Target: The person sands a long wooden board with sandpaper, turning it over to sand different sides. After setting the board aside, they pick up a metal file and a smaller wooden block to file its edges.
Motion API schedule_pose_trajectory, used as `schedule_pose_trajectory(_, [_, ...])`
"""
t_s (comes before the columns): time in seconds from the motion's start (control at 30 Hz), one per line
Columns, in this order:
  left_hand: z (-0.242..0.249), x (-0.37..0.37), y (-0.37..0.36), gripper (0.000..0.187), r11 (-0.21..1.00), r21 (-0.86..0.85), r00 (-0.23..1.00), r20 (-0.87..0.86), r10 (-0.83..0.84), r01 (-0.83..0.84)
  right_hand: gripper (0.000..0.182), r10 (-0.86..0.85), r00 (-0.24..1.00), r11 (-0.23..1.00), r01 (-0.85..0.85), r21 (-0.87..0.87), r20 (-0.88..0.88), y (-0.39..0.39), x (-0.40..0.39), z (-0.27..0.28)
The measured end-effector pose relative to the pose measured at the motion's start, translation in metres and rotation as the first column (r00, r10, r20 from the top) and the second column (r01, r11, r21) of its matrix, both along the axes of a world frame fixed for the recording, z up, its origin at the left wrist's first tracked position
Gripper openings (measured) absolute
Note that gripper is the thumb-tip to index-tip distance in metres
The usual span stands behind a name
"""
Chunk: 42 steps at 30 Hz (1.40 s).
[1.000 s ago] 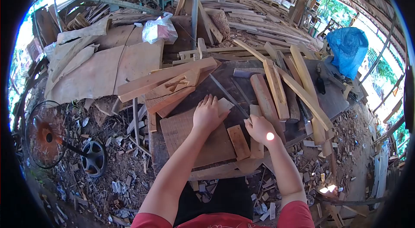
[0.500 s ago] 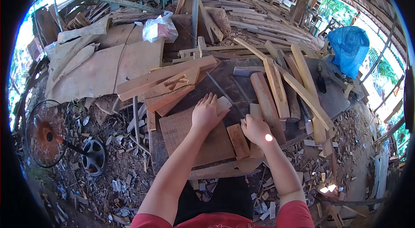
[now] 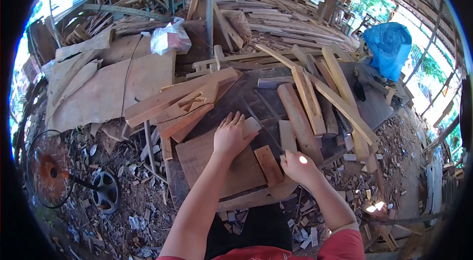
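Note:
My right hand is closed around the near end of a long, thin metal file, which slants away to the upper left over the bench. Beside the file, my left hand presses on a small pale wood block, thumb against its near side and fingers over its far left side. Under that hand lies a wide flat board. A short brown wood block rests on the board's right part, just left of my right hand. The file's handle is hidden in my fist.
Cut timber pieces with a carved mortise are stacked at the bench's left. Several long wood strips lie on the right. A fan stands on the scrap-strewn floor at left. A blue plastic sheet hangs at the far right.
My right hand has drawn the file back toward me and slightly right. My left hand stays at the small block. The whole view has shifted a little.

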<state>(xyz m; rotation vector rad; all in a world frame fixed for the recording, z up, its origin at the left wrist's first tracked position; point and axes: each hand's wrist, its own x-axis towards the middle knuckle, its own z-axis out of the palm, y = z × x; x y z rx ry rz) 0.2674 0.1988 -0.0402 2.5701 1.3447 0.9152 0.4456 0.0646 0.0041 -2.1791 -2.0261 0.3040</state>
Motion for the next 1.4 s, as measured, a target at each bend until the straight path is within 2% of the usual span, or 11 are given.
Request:
schedule_pose_trajectory(0.17, [-0.002, -0.001, 0.002, 0.066, 0.999, -0.031, 0.999, -0.012, -0.045, 0.044, 0.028, -0.102, 0.993, 0.979, 0.112, -0.170, 0.064, -0.035, -0.001, 0.017])
schedule_pose_trajectory(0.3, [-0.003, -0.002, 0.003, 0.065, 0.998, -0.044, 0.999, 0.007, -0.053, 0.053, 0.028, -0.094, 0.991, 0.974, 0.111, -0.200, 0.092, -0.040, -0.004, 0.025])
schedule_pose_trajectory(0.5, [-0.003, -0.004, 0.004, 0.062, 0.995, -0.059, 0.995, 0.052, -0.081, 0.084, 0.028, -0.129, 0.988, 0.976, 0.142, -0.167, 0.084, -0.028, -0.004, 0.026])
schedule_pose_trajectory(0.57, [-0.004, -0.003, 0.004, 0.061, 0.995, -0.046, 0.995, 0.053, -0.090, 0.092, 0.028, -0.089, 0.994, 0.995, 0.092, -0.042, 0.065, -0.014, -0.007, 0.016])
schedule_pose_trajectory(0.67, [-0.006, -0.001, 0.008, 0.060, 1.000, 0.002, 0.998, 0.063, -0.029, 0.029, 0.028, -0.035, 0.999, 0.999, 0.035, -0.002, 0.026, 0.010, -0.011, 0.010])
schedule_pose_trajectory(0.87, [-0.008, -0.001, 0.006, 0.059, 0.999, 0.011, 0.996, 0.070, -0.050, 0.050, 0.028, -0.062, 0.998, 0.994, 0.059, -0.092, -0.033, 0.036, -0.014, 0.015])
schedule_pose_trajectory(1.07, [0.000, -0.001, 0.002, 0.061, 1.000, 0.015, 1.000, 0.023, -0.020, 0.019, 0.028, -0.062, 0.996, 0.996, 0.058, -0.066, -0.059, 0.036, -0.010, 0.003])
schedule_pose_trajectory(1.17, [-0.006, -0.001, 0.001, 0.062, 0.998, -0.051, 0.998, 0.058, -0.029, 0.032, 0.028, -0.046, 0.995, 0.999, 0.044, -0.026, -0.086, 0.035, -0.007, -0.001])
schedule_pose_trajectory(1.27, [-0.003, 0.000, 0.006, 0.061, 1.000, 0.006, 0.999, -0.027, -0.029, 0.029, 0.028, -0.027, 0.998, 0.999, 0.025, -0.039, -0.061, 0.034, -0.007, 0.003])
schedule_pose_trajectory(1.33, [0.000, 0.002, 0.002, 0.047, 0.990, 0.140, 0.995, -0.099, -0.004, 0.017, 0.028, -0.013, 0.997, 1.000, 0.012, -0.014, -0.071, 0.036, -0.004, 0.003])
schedule_pose_trajectory(1.4, [0.009, 0.003, 0.003, 0.040, 0.996, 0.069, 0.986, -0.164, -0.043, 0.055, 0.029, 0.003, 0.997, 1.000, -0.004, -0.003, -0.074, 0.035, -0.003, 0.005])
